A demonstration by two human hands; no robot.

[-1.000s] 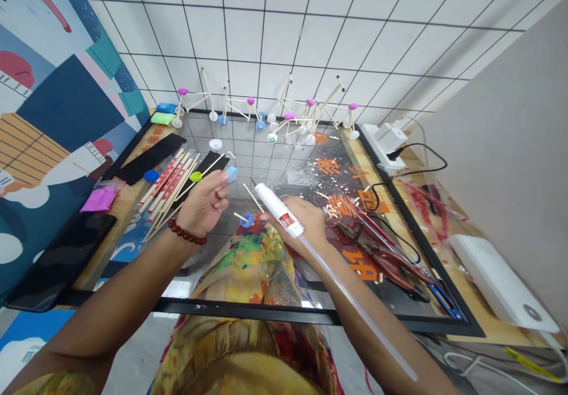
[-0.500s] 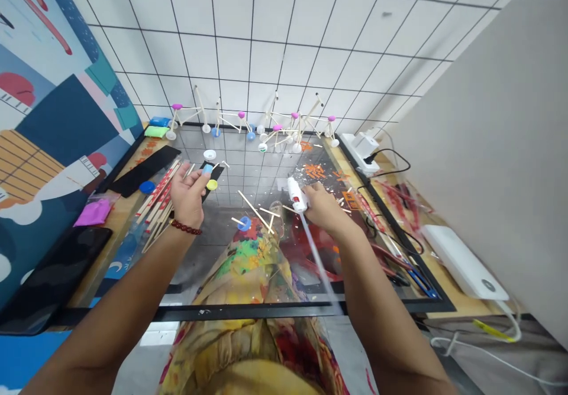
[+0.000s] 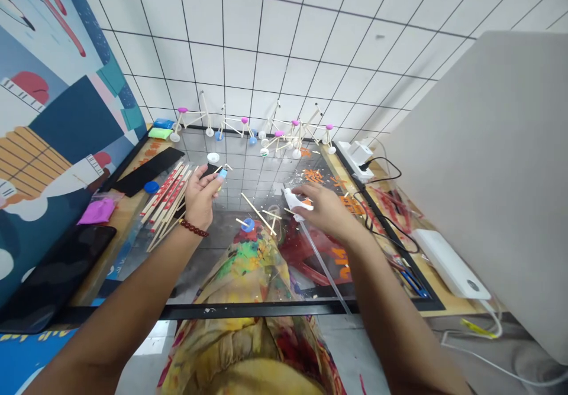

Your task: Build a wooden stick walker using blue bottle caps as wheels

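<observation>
My left hand point(image 3: 199, 200), with a beaded bracelet at the wrist, pinches a light-blue bottle cap point(image 3: 222, 173) between thumb and fingertips over the left part of the glass tabletop. At the right, a white hot glue gun point(image 3: 293, 201) with a long clear glue stick point(image 3: 322, 262) in its rear lies on the table. My right hand point(image 3: 317, 203) is right at it, thumb and fingers apart around its body. Between the hands are loose wooden sticks point(image 3: 258, 213) and a blue cap point(image 3: 247, 224) with a stick in it.
Stick-and-cap models point(image 3: 278, 135) with pink parts line the wall. Chopsticks point(image 3: 166, 197) in red-marked wrapping, a black strip point(image 3: 148, 171) and a phone point(image 3: 57, 277) lie left. A power strip point(image 3: 355, 161), cables and a white power bank point(image 3: 446, 263) are at the right.
The glue gun has been lowered onto the table, and my right hand's fingers have loosened around it. My left hand still holds the light-blue cap. The view has shifted slightly.
</observation>
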